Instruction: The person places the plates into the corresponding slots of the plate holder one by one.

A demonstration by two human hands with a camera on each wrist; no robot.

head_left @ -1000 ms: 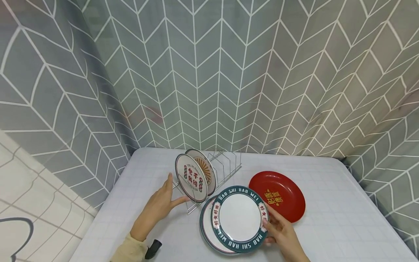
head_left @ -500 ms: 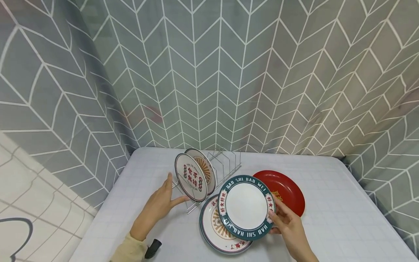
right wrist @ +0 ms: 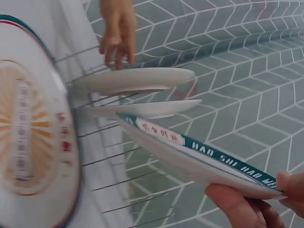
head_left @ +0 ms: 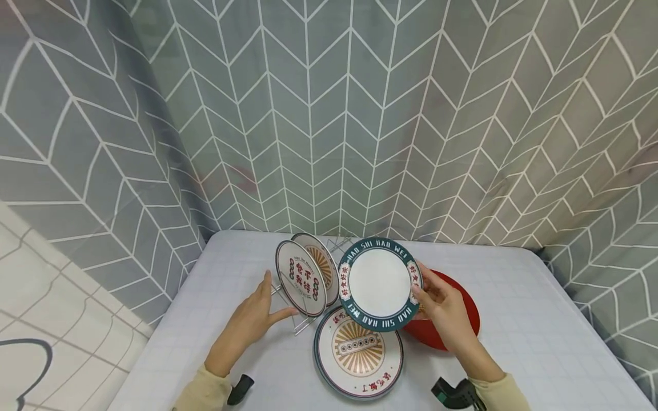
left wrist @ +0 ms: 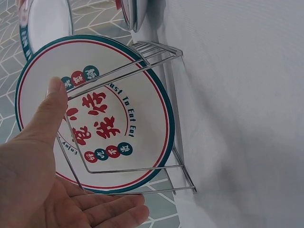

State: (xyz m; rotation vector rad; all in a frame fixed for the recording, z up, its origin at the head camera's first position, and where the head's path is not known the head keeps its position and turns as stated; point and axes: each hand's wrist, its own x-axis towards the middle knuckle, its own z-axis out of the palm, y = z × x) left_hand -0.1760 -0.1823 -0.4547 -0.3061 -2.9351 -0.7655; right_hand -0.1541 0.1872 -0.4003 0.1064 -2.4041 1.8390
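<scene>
My right hand (head_left: 443, 305) pinches the right edge of a white plate with a dark green lettered rim (head_left: 380, 285). This plate is raised and tilted, its far edge close to the plates in the wire dish rack (right wrist: 114, 180). In the rack's left part stand a plate with red characters (head_left: 300, 278) and, behind it, a plate with an orange sunburst (head_left: 320, 260). My left hand (head_left: 252, 314) is at the rack's left end, thumb and fingers spread. In the left wrist view its thumb (left wrist: 50, 107) overlaps the rack wires and the red-character plate, with straight fingers below.
A stack of plates (head_left: 358, 359), a sunburst one on top, lies in front of the rack. On the right, a red oval plate (head_left: 465, 319) lies partly behind my right hand. The white-covered table (head_left: 540, 342) ends at a patterned curtain (head_left: 329, 114).
My right hand has lifted the green-rimmed plate off the stack and carried it up toward the rack, uncovering the sunburst plate below. The left hand has stayed in place.
</scene>
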